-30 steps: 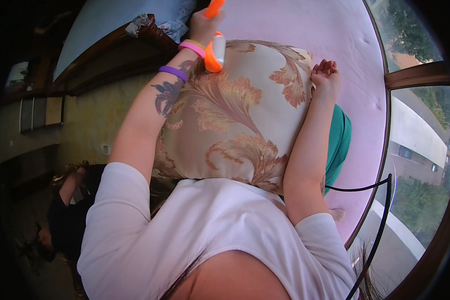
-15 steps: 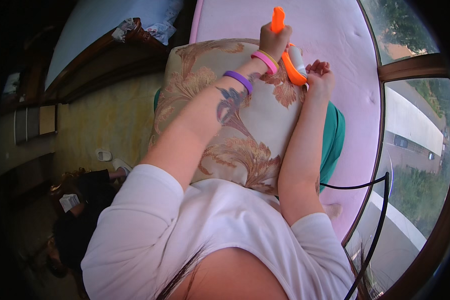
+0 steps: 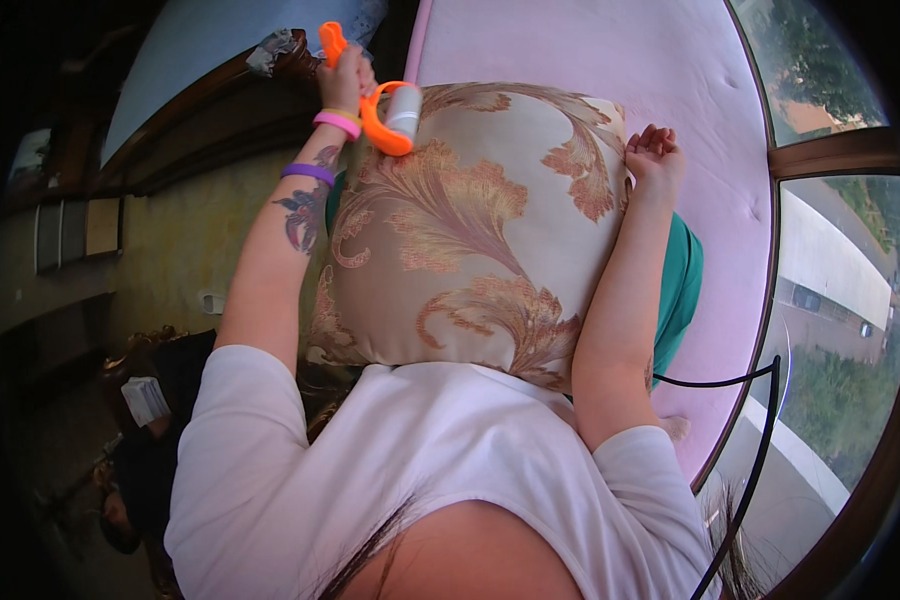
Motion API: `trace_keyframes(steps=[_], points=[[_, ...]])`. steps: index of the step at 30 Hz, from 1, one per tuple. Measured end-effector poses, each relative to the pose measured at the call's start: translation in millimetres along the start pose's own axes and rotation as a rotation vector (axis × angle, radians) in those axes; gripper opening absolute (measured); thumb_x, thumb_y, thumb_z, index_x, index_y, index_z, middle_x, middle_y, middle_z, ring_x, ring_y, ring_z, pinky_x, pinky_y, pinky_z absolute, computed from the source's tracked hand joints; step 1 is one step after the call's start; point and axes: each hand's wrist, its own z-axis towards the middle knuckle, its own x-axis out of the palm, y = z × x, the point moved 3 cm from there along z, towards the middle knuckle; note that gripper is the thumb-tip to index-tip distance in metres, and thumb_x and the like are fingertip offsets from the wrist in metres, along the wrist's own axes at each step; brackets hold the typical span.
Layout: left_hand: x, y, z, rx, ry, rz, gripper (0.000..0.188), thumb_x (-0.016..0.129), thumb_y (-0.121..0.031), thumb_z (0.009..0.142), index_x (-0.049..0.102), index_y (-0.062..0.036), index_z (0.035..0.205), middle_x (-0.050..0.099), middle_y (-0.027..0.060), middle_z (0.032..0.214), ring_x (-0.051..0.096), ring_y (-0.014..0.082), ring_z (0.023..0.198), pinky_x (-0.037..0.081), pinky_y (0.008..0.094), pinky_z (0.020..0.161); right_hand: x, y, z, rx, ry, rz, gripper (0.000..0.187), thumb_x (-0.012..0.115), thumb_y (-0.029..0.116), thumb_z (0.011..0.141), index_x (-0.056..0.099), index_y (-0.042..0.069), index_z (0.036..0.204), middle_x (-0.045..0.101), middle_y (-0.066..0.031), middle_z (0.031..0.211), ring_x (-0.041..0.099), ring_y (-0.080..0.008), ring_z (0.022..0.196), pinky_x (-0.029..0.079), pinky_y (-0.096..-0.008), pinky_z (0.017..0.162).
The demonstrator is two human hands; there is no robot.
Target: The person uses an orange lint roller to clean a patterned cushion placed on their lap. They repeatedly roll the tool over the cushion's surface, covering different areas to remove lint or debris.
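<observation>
Curving orange roller [image 3: 374, 118], leaf-patterned cushion [image 3: 490, 215]

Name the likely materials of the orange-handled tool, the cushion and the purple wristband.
Orange-handled tool: probably smooth plastic, from its evenly bright, curved handle; pale cylinder too blurred to tell. Cushion: likely woven fabric; soft sheen, leaf pattern. Purple wristband: perhaps matte silicone; uniform colour.
</observation>
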Motion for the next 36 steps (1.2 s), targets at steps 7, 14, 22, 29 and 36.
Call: trace_keyframes(steps=[7, 14, 22, 29, 36], points=[[-50, -37, -12, 0.571, 0.121, 0.928, 0.024, 0.062, -0.020, 0.079, 0.057, 0.0010, 0.069, 0.051, 0.0027, 0.052, 0.050, 0.0135, 0.046, 0.036, 0.0276, 0.045, -2, -1, 3, 0.017, 0.001, 0.008, 0.028, 0.040, 0.007, 0.078, 0.054, 0.021, 0.098, 0.057, 0.0066, 0.082, 0.053, -0.0140, 0.091, 0.035, -0.0361, 0.083], [7, -33, -50, 0.054, 0.091, 0.052, 0.025, 0.055, -0.012, 0.084, 0.041, -0.0108, 0.063, 0.037, -0.0033, 0.046, 0.032, 0.0061, 0.034, 0.025, 0.0217, 0.033, -3, 0, 6, 0.018, -0.024, 0.029, 0.024, 0.040, 0.008, 0.079, 0.057, 0.020, 0.092, 0.058, 0.0062, 0.082, 0.055, -0.0139, 0.088, 0.035, -0.0355, 0.082], [133, 5, -73, 0.152, 0.067, -0.047, 0.024, 0.052, -0.016, 0.085, 0.042, -0.0101, 0.064, 0.037, -0.0032, 0.048, 0.036, 0.0059, 0.038, 0.029, 0.0215, 0.035, -1, -1, -2, -0.006, -0.019, 0.016, 0.028, 0.038, 0.008, 0.080, 0.054, 0.019, 0.100, 0.058, 0.0058, 0.081, 0.054, -0.0140, 0.087, 0.035, -0.0350, 0.081], [222, 32, -106, 0.013, 0.144, -0.115, 0.018, 0.048, -0.013, 0.084, 0.045, -0.0056, 0.068, 0.043, 0.0006, 0.048, 0.041, 0.0083, 0.039, 0.034, 0.0229, 0.037, -1, -3, -4, 0.000, 0.001, 0.034, 0.032, 0.038, 0.008, 0.079, 0.052, 0.019, 0.106, 0.057, 0.0056, 0.085, 0.053, -0.0138, 0.091, 0.034, -0.0358, 0.085], [185, 21, -83, 0.004, 0.150, -0.126, 0.026, 0.048, -0.014, 0.083, 0.040, -0.0088, 0.059, 0.039, -0.0001, 0.046, 0.037, 0.0082, 0.037, 0.030, 0.0225, 0.035, -6, -3, 4, 0.011, 0.006, 0.059, 0.031, 0.039, 0.008, 0.079, 0.053, 0.020, 0.104, 0.056, 0.0063, 0.082, 0.054, -0.0131, 0.090, 0.035, -0.0358, 0.083]])
